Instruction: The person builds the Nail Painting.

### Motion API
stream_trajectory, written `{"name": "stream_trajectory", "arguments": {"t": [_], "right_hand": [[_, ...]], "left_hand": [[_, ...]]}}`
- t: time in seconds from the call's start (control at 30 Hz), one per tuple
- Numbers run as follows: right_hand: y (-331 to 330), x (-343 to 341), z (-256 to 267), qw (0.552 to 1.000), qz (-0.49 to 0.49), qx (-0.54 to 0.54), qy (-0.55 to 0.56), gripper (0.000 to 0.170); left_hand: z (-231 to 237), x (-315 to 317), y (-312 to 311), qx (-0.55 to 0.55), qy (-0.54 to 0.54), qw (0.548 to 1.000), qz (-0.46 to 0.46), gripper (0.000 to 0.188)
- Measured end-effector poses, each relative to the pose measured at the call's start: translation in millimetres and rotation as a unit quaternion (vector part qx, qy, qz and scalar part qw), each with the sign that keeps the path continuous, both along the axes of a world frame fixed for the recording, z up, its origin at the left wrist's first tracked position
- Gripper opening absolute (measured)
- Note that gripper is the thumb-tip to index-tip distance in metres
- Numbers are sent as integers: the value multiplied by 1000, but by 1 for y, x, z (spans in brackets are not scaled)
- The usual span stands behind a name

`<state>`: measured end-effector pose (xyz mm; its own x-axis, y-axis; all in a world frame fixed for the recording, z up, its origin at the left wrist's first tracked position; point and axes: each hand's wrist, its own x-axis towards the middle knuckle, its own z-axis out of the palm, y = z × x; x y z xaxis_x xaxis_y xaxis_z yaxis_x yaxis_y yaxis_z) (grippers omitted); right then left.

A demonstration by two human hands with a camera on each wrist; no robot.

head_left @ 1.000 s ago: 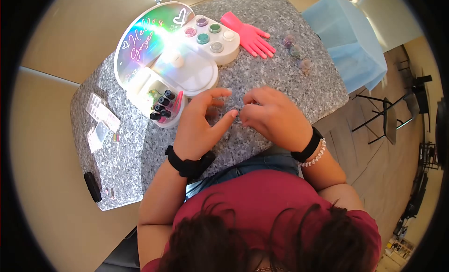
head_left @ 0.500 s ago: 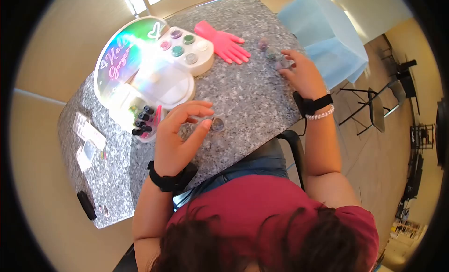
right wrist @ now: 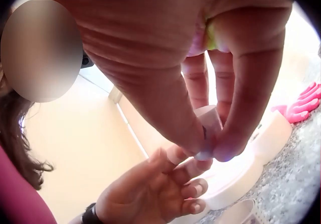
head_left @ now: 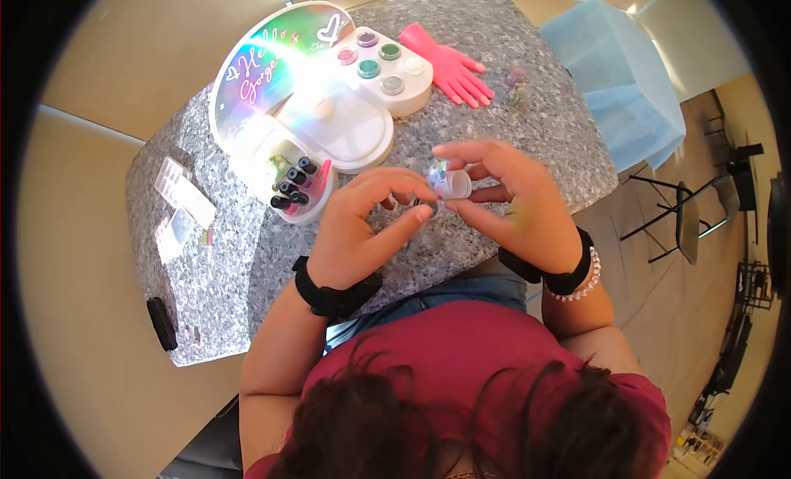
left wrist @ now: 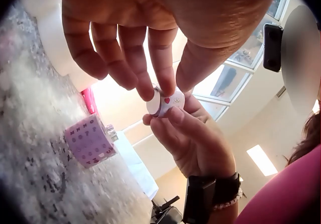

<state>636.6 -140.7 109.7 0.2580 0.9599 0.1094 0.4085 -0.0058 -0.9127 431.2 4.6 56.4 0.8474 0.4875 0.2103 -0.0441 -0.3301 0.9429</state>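
Note:
My right hand (head_left: 523,191) pinches a small roll of clear printed film (head_left: 446,181) between thumb and fingers, just above the table. In the left wrist view, this roll (left wrist: 173,99) shows a red heart and a white end. My left hand (head_left: 362,224) faces it with fingers loosely bent, fingertips right at the roll's edge. Below the left fingers, a second clear roll (head_left: 424,207) stands on the granite-patterned table, partly hidden. The left wrist view shows purple letters on this standing roll (left wrist: 90,141).
Beyond the hands is a white display stand (head_left: 354,149) with glitter pots and black-capped bottles (head_left: 295,185). A pink practice hand (head_left: 451,70) lies behind, with more clear rolls (head_left: 517,88) to its right. Plastic cases (head_left: 183,195) lie at left. A blue-covered surface (head_left: 626,100) stands beyond the table.
My right hand left the roll by the left hand, reached out to the rolls at the far right, and came back holding one. My left hand stays near the standing roll.

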Motion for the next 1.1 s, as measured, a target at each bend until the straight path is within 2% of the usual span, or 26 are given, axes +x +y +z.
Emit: {"name": "stream_trajectory", "arguments": {"t": [0.13,0.2,0.27,0.3,0.37,0.47,0.53,0.73,0.77,0.97,1.03,1.1], "right_hand": [[5,-4,-3,999,4,41,-30,37],[5,-4,-3,998,20,39,-35,36],[5,-3,-1,998,32,39,-41,35],[4,-2,0,996,35,16,-78,34],[5,-3,-1,993,40,-7,-115,33],[6,-8,-14,985,31,-74,-150,33],[5,-9,-25,980,58,-18,-189,34],[9,-16,-19,973,86,-9,-213,32],[11,-17,-17,973,87,-10,-212,32],[17,-20,-16,972,115,-60,-195,30],[20,-19,-18,983,108,-67,-131,32],[22,-16,-21,984,107,-73,-119,33]], "left_hand": [[1,1,-3,-69,0,997,25,20],[2,1,-2,-95,-8,995,28,19],[1,1,0,-48,8,999,17,22],[-1,1,2,-50,8,999,19,22],[-5,1,5,78,40,995,51,25],[-6,-1,5,94,82,991,44,30],[-8,-2,5,98,105,989,37,34],[-6,2,-1,77,146,986,26,55],[-8,3,-1,73,139,987,26,61],[-14,4,-2,73,139,987,34,62],[-13,3,-1,64,139,988,35,62],[-14,3,-1,54,139,988,36,61]]}}
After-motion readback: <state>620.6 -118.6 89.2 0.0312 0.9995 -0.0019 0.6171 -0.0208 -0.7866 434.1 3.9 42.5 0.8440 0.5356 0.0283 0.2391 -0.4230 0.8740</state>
